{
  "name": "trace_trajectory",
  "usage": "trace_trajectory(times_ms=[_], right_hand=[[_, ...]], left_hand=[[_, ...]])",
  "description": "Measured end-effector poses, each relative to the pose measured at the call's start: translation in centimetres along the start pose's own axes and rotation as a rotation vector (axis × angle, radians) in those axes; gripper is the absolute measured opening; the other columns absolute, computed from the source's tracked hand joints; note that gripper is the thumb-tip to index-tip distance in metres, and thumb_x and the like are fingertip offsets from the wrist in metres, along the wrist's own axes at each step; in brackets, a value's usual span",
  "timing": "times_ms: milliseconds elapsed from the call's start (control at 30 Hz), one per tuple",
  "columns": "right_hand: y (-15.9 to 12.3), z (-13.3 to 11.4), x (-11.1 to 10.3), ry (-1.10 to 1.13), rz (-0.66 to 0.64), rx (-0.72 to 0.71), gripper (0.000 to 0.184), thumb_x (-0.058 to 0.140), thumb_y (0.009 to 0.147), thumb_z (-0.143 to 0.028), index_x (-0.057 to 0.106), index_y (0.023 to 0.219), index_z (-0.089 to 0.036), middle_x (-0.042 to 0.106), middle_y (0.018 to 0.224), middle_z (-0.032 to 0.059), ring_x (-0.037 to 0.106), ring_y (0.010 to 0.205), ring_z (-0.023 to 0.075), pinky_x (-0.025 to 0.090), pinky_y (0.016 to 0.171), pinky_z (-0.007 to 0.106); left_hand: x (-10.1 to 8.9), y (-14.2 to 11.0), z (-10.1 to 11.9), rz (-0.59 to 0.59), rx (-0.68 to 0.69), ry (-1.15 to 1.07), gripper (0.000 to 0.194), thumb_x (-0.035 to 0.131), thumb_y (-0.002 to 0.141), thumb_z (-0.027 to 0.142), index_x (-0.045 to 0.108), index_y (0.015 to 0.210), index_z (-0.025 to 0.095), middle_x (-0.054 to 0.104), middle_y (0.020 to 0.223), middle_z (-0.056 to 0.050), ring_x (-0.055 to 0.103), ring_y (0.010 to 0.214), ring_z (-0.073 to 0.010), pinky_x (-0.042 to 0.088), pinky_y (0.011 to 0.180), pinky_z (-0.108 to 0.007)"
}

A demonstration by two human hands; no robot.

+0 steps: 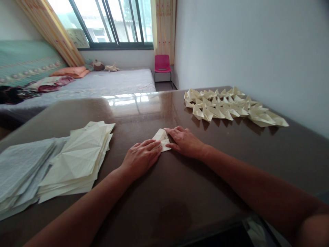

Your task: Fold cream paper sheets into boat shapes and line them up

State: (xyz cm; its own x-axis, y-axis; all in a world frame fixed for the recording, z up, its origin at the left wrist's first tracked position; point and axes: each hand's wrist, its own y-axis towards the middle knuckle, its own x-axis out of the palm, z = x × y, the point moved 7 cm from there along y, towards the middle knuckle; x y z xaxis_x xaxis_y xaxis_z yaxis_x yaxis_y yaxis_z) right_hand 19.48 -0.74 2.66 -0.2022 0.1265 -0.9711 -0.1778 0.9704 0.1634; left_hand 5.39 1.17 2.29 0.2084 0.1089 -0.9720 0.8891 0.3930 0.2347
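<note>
A small folded paper (163,134) lay at about the middle of the table (195,178). Its narrower end pointed to the far edge of the table, and its long axis seemed to run from the near side of the table to the far side; a part was covered, so I could not tell this surely. The left hand (142,156) lay over its left side with the fingers together, but the thumb was not clearly seen, and I could not tell if it pinched. The right hand (186,141) touched the opposite side, with its thumb and forefinger apart from each other. The table was brown and glossy, and it reflected light near its far edge. On the table's left part lay a stack of creased cream sheets (79,151), beside a pile of greyish sheets (24,168). On the table's far right part stood rows of folded paper pieces (217,111) with pointed tips. Beyond the table, to the left, was a bed (120,81); behind the far edge were a pink chair (162,64) and a window (115,24). Along the table's right side rose a plain wall (244,44).
</note>
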Motion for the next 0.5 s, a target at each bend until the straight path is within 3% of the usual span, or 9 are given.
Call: trace_trajectory(times_ms=[133, 300, 400, 500], right_hand=[[0.3, 0.0, 1.6, 0.181, 0.041, 0.024, 0.070, 0.060, 0.084, -0.039, 0.031, 0.144, -0.017, 0.054, 0.129, 0.0143, 0.045, 0.118, 0.0271, 0.038, 0.095, 0.043], [0.5, 0.2, 1.8, 0.552, 0.068, 0.097, 0.082, 0.067, 0.075, -0.022, 0.024, 0.144, -0.014, 0.065, 0.094, 0.0031, 0.059, 0.086, 0.0161, 0.045, 0.082, 0.030], [0.4, 0.2, 1.4, 0.633, 0.090, 0.102, 0.071, 0.066, 0.075, -0.019, 0.032, 0.138, -0.017, 0.064, 0.085, -0.0011, 0.059, 0.073, 0.0133, 0.045, 0.073, 0.026], [0.3, 0.5, 0.0, 0.534, 0.230, 0.072, 0.033, 0.061, 0.081, -0.024, 0.053, 0.113, -0.019, 0.064, 0.086, 0.0004, 0.058, 0.073, 0.0134, 0.043, 0.069, 0.025]], left_hand=[[-0.2, -0.1, -0.2, 0.029, -0.027, -0.047, 0.030, 0.042, 0.094, 0.036, 0.064, 0.114, 0.032, 0.062, 0.126, 0.002, 0.056, 0.114, -0.0201, 0.049, 0.092, -0.036], [-0.7, -0.2, -0.6, 0.056, -0.137, -0.078, 0.024, 0.047, 0.092, 0.039, 0.061, 0.108, 0.027, 0.060, 0.124, 0.000, 0.057, 0.108, -0.0198, 0.053, 0.078, -0.031], [-0.7, -0.3, -1.3, 0.090, -0.237, -0.088, 0.025, 0.055, 0.087, 0.041, 0.055, 0.106, 0.025, 0.059, 0.119, -0.003, 0.060, 0.101, -0.0209, 0.054, 0.069, -0.030], [-1.3, -0.5, -2.4, 0.213, -0.322, -0.130, 0.044, 0.063, 0.081, 0.041, 0.047, 0.118, 0.023, 0.056, 0.118, -0.005, 0.059, 0.102, -0.0225, 0.054, 0.069, -0.031]])
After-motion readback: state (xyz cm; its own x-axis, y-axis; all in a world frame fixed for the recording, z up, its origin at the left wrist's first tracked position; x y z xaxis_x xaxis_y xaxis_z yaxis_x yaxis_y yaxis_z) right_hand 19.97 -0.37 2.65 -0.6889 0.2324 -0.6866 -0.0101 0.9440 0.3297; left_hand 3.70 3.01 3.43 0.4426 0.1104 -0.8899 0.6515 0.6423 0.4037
